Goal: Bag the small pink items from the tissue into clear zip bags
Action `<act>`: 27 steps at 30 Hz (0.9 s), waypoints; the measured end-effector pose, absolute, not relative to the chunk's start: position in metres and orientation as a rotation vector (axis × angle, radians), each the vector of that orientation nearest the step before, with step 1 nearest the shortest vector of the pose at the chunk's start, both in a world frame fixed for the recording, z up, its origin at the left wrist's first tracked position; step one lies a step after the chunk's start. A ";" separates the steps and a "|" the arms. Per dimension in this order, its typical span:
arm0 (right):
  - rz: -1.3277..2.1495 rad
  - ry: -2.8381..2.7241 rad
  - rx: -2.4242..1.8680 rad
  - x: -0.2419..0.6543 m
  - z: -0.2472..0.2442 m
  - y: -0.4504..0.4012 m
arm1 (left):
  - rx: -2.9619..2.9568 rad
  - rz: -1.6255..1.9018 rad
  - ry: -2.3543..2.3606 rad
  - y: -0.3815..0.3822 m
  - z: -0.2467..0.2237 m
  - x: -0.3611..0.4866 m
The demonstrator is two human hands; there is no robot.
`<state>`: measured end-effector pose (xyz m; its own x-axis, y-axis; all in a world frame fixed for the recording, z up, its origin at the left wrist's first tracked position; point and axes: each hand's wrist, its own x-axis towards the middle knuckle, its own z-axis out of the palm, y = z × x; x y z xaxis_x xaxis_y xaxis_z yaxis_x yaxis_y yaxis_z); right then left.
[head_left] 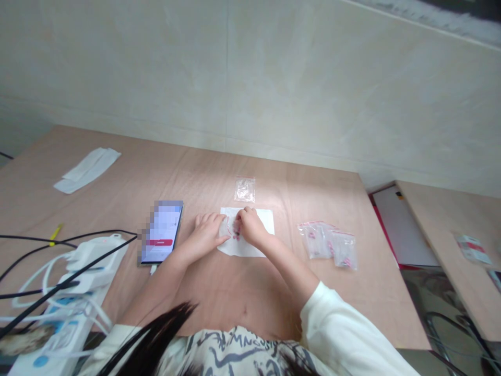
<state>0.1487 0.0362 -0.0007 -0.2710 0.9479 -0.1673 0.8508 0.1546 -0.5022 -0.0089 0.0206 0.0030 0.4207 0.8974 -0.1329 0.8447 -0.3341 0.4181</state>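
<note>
A white sheet lies on the wooden table, with several small red pieces on it. At the sheet's left edge, my left hand holds a small clear bag between thumb and fingers. My right hand is over the middle of the sheet, its fingers pinched together beside the bag; whatever is between the fingertips is too small to make out. Behind the sheet lies a flat clear zip bag. To the right, several zip bags with pink-red pieces inside overlap one another.
Left of my left hand lies a phone with a cable. White chargers and a power strip with black cables fill the lower left. A folded white cloth is at the back left; another table stands right.
</note>
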 end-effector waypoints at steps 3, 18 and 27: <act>0.860 -2.105 -1.645 0.148 0.005 0.030 | 2.274 0.184 1.480 0.021 0.001 -0.008; 0.923 -1.854 -1.717 0.161 -0.017 0.007 | 2.316 0.256 1.415 0.015 0.000 -0.010; 0.889 -1.955 -1.827 0.152 -0.010 0.011 | 2.328 0.276 1.396 0.017 -0.004 -0.009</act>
<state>0.1518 0.0113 -0.0104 -0.1306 0.9752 -0.1786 0.7753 -0.0118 -0.6315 -0.0094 0.0172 -0.0045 0.4786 0.8771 -0.0403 0.7960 -0.4140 0.4416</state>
